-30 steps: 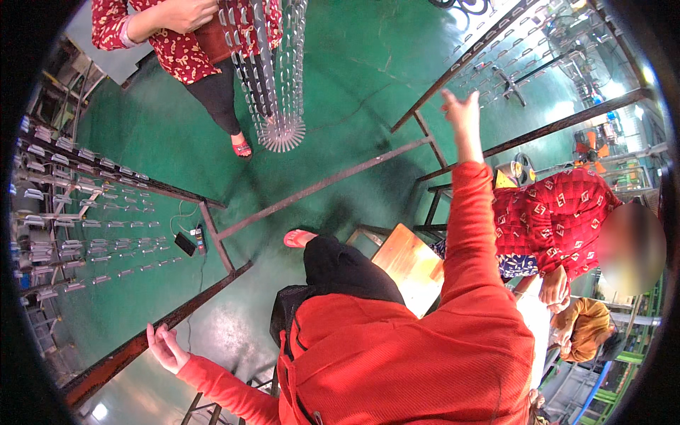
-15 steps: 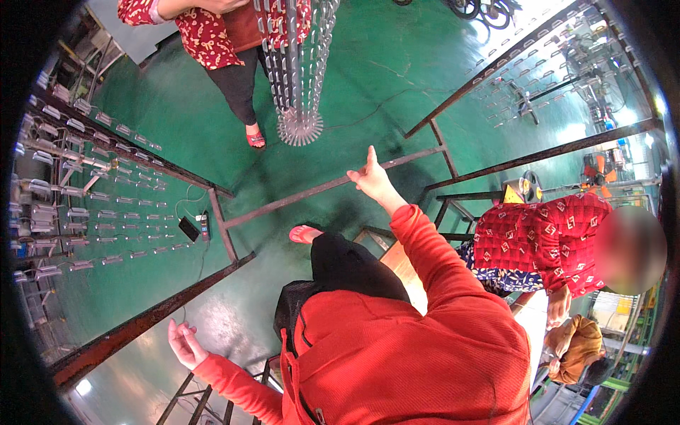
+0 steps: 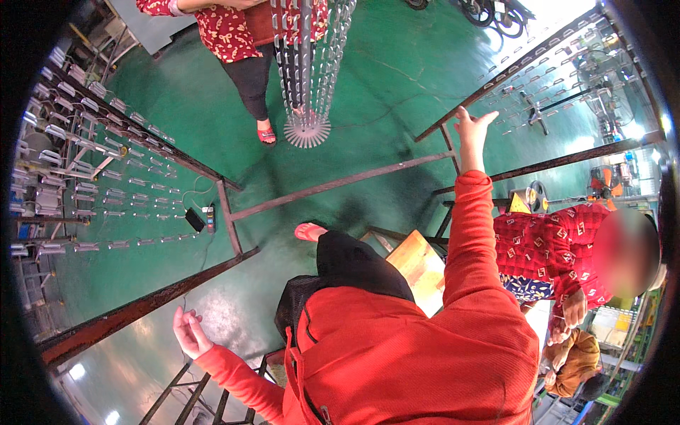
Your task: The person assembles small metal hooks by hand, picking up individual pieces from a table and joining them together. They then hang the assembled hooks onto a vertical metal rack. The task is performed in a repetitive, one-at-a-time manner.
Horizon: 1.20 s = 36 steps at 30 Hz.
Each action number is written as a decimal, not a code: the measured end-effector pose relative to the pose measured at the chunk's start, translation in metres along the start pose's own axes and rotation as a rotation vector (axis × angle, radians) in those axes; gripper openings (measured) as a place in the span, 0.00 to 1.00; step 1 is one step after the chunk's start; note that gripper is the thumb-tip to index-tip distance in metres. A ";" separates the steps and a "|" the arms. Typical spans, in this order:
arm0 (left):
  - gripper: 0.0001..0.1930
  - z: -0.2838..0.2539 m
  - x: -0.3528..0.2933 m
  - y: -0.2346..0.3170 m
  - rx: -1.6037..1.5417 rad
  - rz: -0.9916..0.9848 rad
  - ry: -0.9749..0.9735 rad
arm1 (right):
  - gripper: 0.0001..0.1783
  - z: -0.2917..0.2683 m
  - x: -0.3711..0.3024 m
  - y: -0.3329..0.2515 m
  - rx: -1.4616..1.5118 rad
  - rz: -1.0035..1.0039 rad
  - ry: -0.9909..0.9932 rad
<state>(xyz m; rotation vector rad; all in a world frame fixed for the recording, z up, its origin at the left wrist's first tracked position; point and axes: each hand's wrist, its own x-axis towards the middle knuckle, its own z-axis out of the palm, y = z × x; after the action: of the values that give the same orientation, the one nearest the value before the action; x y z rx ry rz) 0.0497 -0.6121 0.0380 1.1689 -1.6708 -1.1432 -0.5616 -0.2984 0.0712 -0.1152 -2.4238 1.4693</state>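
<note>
My right hand (image 3: 472, 134) is stretched far out with thumb and fingers spread, and holds nothing. It is nearest to the dark bar of the right rack (image 3: 506, 74), from which rows of small metal pieces hang; whether it touches the bar I cannot tell. Low on the left, my left hand (image 3: 190, 335) is loosely bent with its fingers apart and nothing in them. The rusty beam (image 3: 152, 306) of the left frame runs close to it. Beyond a low crossbar (image 3: 340, 185) hang long strands of silvery metal pieces (image 3: 303, 71), over a round finned disc (image 3: 307, 132).
A person in a patterned red top (image 3: 227, 32) stands behind the strands. Another in red (image 3: 535, 244) sits at my right, with someone in brown (image 3: 575, 363) beyond. More metal pieces (image 3: 106, 198) hang on the left. A wooden box (image 3: 418, 265) stands by my leg; a black device (image 3: 194, 219) lies on the floor.
My right hand has swung up and to the right, from over the crossbar to the right rack, and its fingers have spread. My left hand has barely moved.
</note>
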 end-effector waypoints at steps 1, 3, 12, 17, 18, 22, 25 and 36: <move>0.18 0.002 0.000 0.002 -0.016 -0.011 0.000 | 0.59 0.000 -0.001 0.000 0.007 0.012 -0.008; 0.18 0.004 -0.001 0.002 -0.033 0.030 -0.024 | 0.58 -0.003 -0.006 -0.002 0.020 0.036 -0.024; 0.16 0.002 -0.003 0.005 -0.016 0.016 -0.020 | 0.35 0.045 -0.058 0.018 0.083 0.082 -0.355; 0.13 0.019 0.018 0.039 -0.061 -0.020 0.010 | 0.12 0.097 -0.127 0.014 0.086 -0.069 -0.858; 0.12 0.026 0.024 0.048 -0.088 -0.027 0.028 | 0.11 0.106 -0.142 0.012 0.060 -0.124 -0.929; 0.13 0.041 0.048 0.061 -0.144 0.040 0.066 | 0.08 0.135 -0.231 -0.056 0.202 -0.424 -1.187; 0.14 0.058 0.065 0.079 -0.199 0.077 0.150 | 0.07 0.150 -0.288 -0.111 0.413 -0.336 -1.408; 0.14 0.091 0.104 0.093 -0.026 0.188 0.209 | 0.09 0.190 -0.387 -0.199 0.698 -0.622 -1.334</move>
<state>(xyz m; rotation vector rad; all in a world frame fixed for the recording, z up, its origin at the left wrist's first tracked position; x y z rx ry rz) -0.0864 -0.6750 0.1112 1.0516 -1.5643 -0.8919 -0.2328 -0.6406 0.0814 2.0960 -1.9549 2.2354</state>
